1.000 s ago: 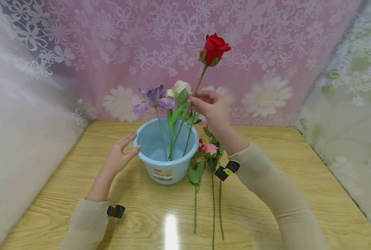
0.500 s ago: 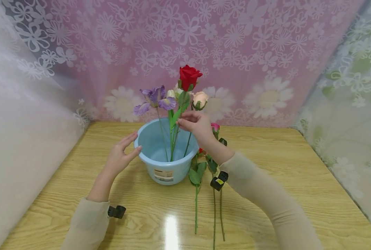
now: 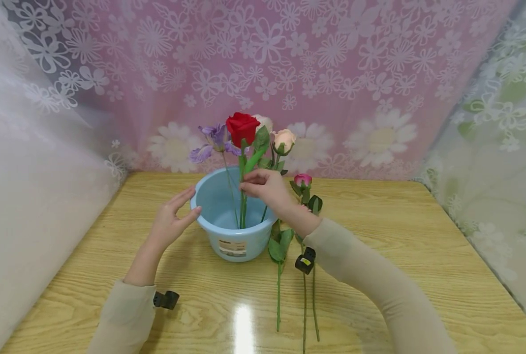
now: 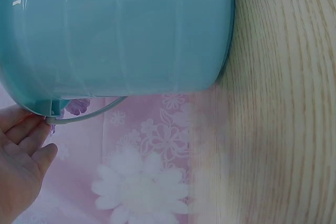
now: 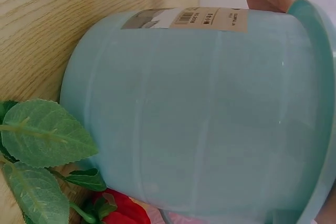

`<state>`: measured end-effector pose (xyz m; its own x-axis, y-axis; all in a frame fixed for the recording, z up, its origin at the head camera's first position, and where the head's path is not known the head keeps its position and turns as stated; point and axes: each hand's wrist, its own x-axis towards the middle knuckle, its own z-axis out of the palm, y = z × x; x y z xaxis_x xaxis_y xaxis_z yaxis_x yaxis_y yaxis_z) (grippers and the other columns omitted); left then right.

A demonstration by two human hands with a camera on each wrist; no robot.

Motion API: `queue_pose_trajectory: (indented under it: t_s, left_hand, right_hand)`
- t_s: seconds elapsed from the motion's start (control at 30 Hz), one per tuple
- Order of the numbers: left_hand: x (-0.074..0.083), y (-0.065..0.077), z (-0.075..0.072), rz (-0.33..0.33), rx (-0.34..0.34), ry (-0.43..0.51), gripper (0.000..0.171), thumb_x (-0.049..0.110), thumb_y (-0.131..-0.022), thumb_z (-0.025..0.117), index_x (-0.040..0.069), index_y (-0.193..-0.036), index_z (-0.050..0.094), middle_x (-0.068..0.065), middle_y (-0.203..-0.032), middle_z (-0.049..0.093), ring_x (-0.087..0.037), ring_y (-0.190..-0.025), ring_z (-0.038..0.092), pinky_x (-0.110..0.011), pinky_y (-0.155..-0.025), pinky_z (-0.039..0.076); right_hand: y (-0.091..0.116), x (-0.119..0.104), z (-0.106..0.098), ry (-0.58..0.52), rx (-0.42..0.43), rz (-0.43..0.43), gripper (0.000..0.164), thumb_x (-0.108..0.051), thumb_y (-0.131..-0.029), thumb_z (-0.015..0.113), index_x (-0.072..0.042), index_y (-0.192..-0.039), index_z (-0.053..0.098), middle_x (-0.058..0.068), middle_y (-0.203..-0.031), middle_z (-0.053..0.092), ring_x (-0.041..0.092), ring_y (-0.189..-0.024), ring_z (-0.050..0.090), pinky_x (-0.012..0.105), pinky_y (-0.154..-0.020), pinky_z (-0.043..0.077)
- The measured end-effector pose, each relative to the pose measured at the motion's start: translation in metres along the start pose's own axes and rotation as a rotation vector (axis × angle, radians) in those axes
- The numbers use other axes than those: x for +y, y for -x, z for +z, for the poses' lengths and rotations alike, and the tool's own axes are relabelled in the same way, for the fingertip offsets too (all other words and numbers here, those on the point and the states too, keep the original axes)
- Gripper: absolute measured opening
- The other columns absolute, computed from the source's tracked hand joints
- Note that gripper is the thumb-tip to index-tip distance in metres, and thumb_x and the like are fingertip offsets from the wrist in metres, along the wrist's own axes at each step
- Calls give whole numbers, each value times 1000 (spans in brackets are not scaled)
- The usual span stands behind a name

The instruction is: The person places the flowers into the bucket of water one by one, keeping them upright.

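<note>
My right hand pinches the stem of a red rose over the light blue bucket. The rose's stem reaches down inside the bucket, its bloom standing above the rim. Beside it in the bucket are a purple iris, a white flower partly hidden behind the red bloom, and a peach rose. My left hand rests at the bucket's left rim with fingers extended and thumb apart; in the left wrist view its fingertips touch the rim near the handle joint.
Several flowers lie on the wooden table right of the bucket, among them a deep pink rose; their stems point toward the near edge. Green leaves lie close beside the bucket's base. A pink floral curtain hangs behind.
The right hand has moved left and down with the red rose, whose stem now stands in the bucket beside the iris. My left hand has stayed at the rim.
</note>
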<state>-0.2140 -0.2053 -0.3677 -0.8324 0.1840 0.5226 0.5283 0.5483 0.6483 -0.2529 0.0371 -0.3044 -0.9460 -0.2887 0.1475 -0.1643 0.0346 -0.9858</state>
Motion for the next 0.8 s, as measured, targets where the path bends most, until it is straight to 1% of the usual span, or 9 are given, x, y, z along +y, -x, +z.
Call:
queue_pose_trajectory:
  t_s: [0.1,0.17,0.33,0.47,0.6,0.7,0.8]
  left_hand:
    - [0,0,0,-1,-3,0,52,22,-83,62,-2,-126,47,-18,-130,42,-34,-121,36,-52,-95,31]
    - [0,0,0,-2,-4,5,52,22,-83,62,-2,-126,46,-18,-130,42,-34,-121,36,-52,-95,31]
    - [1,0,0,-6,-4,12,52,21,-83,62,-3,-126,46,-18,-131,42,-34,-121,35,-52,-95,31]
    - [0,0,0,-16,-6,4,52,23,-83,62,-2,-127,46,-18,-131,42,-33,-122,35,-52,-95,30]
    - [0,1,0,-26,-7,2,52,24,-83,62,0,-127,46,-17,-131,42,-32,-122,34,-52,-95,30]
    - [0,0,0,-25,-6,2,52,23,-83,62,0,-127,47,-16,-131,42,-31,-122,35,-51,-95,31]
    - [0,1,0,-21,-4,5,52,23,-83,62,-1,-127,47,-15,-131,43,-31,-121,36,-51,-95,31]
  right_hand:
    - [-2,0,3,32,-33,9,21,-1,-79,63,9,-98,60,15,-86,64,17,-74,62,34,-73,51]
    - [-3,0,6,58,-40,17,21,-2,-79,64,8,-98,61,15,-86,64,18,-74,62,35,-73,51]
    - [-8,1,10,156,-31,45,20,-6,-79,65,3,-97,63,13,-87,64,18,-74,62,30,-70,51]
    - [-10,2,12,214,-56,53,21,-9,-80,65,0,-99,64,11,-89,65,17,-79,61,26,-70,51]
    - [-8,-1,13,245,-96,51,24,-11,-81,64,-1,-103,63,8,-93,64,16,-85,60,26,-72,49]
    - [-5,-3,13,242,-109,49,27,-11,-82,64,0,-106,62,7,-95,64,16,-87,59,29,-75,49]
    - [-3,-4,10,236,-102,40,28,-12,-81,64,0,-106,62,7,-94,64,16,-86,59,32,-76,49]
